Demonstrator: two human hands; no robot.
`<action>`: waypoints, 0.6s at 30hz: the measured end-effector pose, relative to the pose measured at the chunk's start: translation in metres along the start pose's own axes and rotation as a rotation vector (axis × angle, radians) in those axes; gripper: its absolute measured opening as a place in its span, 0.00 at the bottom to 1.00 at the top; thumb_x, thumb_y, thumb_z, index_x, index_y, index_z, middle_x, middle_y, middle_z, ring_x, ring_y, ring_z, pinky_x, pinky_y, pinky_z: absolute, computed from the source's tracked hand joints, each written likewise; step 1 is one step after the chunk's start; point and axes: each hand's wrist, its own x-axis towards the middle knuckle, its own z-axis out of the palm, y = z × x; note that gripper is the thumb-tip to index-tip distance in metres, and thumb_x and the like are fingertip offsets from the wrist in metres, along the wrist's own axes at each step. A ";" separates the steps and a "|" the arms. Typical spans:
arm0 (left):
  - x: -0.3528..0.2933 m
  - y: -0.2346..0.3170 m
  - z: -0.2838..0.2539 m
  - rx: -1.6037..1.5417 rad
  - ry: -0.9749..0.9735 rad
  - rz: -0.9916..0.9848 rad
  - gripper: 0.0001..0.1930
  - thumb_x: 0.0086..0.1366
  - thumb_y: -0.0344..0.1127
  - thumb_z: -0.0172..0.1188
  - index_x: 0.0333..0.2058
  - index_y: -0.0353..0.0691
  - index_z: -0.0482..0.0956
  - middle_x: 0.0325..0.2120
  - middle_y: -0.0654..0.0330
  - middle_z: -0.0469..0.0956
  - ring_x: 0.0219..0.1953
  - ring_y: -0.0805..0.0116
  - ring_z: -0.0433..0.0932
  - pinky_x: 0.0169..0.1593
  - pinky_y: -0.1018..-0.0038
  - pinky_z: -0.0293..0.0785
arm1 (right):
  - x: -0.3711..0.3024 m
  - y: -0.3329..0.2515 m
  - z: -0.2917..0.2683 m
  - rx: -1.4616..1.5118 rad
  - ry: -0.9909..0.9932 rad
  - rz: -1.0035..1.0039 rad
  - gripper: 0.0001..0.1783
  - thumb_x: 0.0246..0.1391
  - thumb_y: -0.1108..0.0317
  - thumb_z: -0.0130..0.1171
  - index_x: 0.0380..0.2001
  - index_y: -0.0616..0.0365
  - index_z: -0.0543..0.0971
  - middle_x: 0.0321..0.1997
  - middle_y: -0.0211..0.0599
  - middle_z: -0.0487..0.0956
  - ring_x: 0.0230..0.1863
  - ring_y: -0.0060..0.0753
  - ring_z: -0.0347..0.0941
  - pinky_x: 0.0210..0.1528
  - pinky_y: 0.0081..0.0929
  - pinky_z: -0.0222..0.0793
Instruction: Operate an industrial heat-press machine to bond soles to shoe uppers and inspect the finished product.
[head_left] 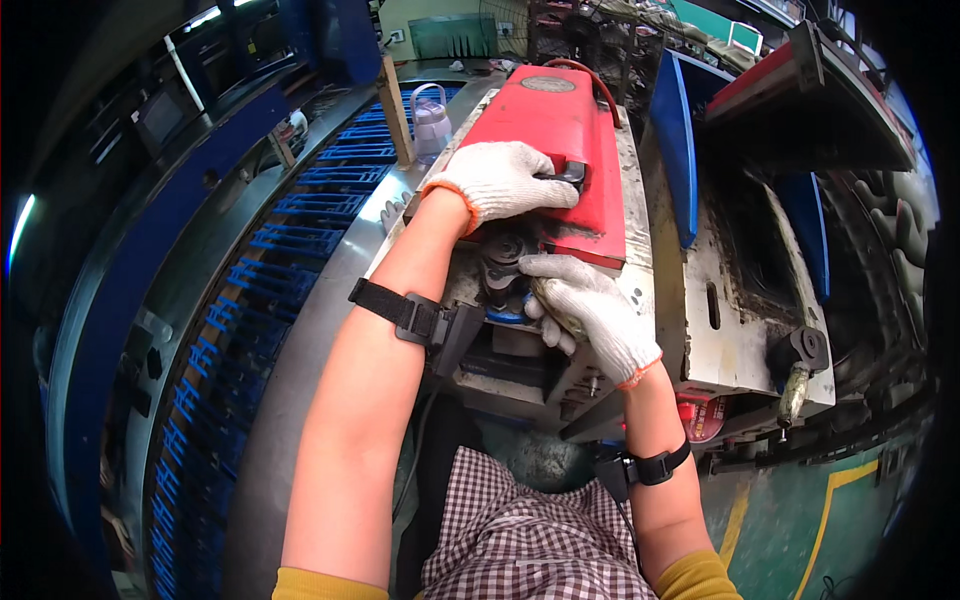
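Observation:
A machine with a red cover (535,105) stands in front of me. My left hand (500,180), in a white knitted glove with an orange cuff, lies over the cover's lower left part. Its fingers close on a black handle (571,175) fixed to the cover. Lower down, my right hand (592,305), gloved alike, curls round a yellowish wrapped lever handle (562,318), mostly hidden by the palm. Its index finger reaches toward a dark round metal pivot (507,250) at the machine's front. A blue ring (508,315) shows under this pivot.
A second machine (735,300) stands at the right, its lid raised and a similar wrapped lever (794,390) at its front. On the left runs a metal table (290,400) beside a row of blue slats (275,260). A lidded bottle (431,128) stands beyond my left hand.

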 end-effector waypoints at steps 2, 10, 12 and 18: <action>0.001 0.001 0.001 0.009 0.006 0.004 0.32 0.60 0.70 0.60 0.43 0.47 0.90 0.38 0.53 0.87 0.44 0.55 0.85 0.51 0.65 0.77 | 0.000 0.001 -0.001 -0.001 0.008 -0.007 0.23 0.72 0.66 0.50 0.67 0.59 0.74 0.39 0.34 0.82 0.27 0.19 0.75 0.26 0.16 0.68; -0.003 0.003 -0.002 -0.020 -0.004 0.008 0.31 0.60 0.70 0.60 0.43 0.47 0.90 0.39 0.52 0.88 0.45 0.54 0.85 0.52 0.65 0.77 | -0.002 -0.001 0.001 -0.023 0.027 0.002 0.23 0.71 0.65 0.52 0.66 0.58 0.75 0.38 0.35 0.82 0.27 0.20 0.75 0.25 0.16 0.68; -0.004 0.003 -0.003 -0.016 -0.006 0.006 0.32 0.60 0.69 0.60 0.44 0.47 0.90 0.40 0.53 0.88 0.45 0.54 0.85 0.52 0.65 0.77 | -0.001 -0.001 0.002 -0.031 0.027 -0.004 0.23 0.71 0.66 0.52 0.65 0.58 0.75 0.38 0.35 0.82 0.27 0.20 0.75 0.25 0.16 0.68; -0.004 0.004 -0.004 -0.008 -0.028 -0.003 0.32 0.60 0.69 0.60 0.45 0.48 0.90 0.41 0.53 0.88 0.47 0.54 0.85 0.54 0.64 0.77 | 0.000 0.000 0.001 -0.030 0.026 0.002 0.22 0.71 0.66 0.52 0.65 0.57 0.76 0.37 0.35 0.82 0.26 0.20 0.75 0.25 0.16 0.68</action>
